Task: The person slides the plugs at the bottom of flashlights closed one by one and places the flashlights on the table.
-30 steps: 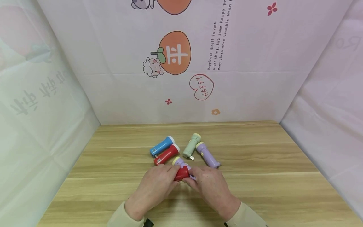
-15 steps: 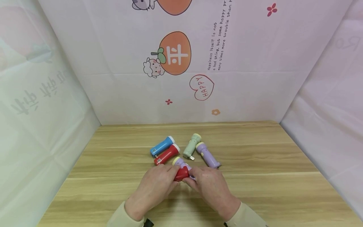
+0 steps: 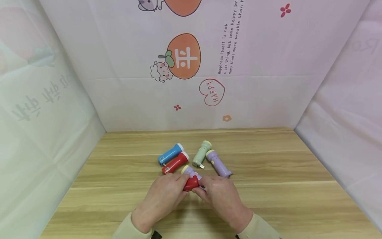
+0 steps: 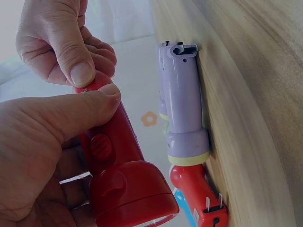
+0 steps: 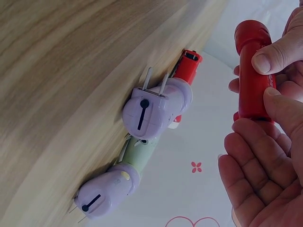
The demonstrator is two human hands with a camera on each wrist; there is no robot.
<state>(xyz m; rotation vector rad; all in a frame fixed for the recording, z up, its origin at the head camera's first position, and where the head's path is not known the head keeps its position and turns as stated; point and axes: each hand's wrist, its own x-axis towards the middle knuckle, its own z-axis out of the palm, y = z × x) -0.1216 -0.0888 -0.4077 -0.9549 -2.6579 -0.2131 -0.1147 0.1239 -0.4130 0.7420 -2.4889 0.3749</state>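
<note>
A red flashlight (image 3: pixel 191 184) is held above the table by both hands. My left hand (image 3: pixel 162 196) grips its body, the thumb lying along the barrel above the oval switch in the left wrist view. My right hand (image 3: pixel 223 197) pinches its tail end between thumb and fingers. In the right wrist view this flashlight (image 5: pixel 251 85) stands with its head up and tail down. Just beyond the hands lies a lilac flashlight (image 3: pixel 188 170), partly hidden behind the held one.
Several more flashlights lie farther back on the wooden table (image 3: pixel 286 192): blue (image 3: pixel 170 154), red with a white head (image 3: pixel 175 163), pale green (image 3: pixel 201 154), and another lilac one (image 3: pixel 219 164). Some have plug prongs folded out. White printed cloth (image 3: pixel 256 99) walls in the back and sides.
</note>
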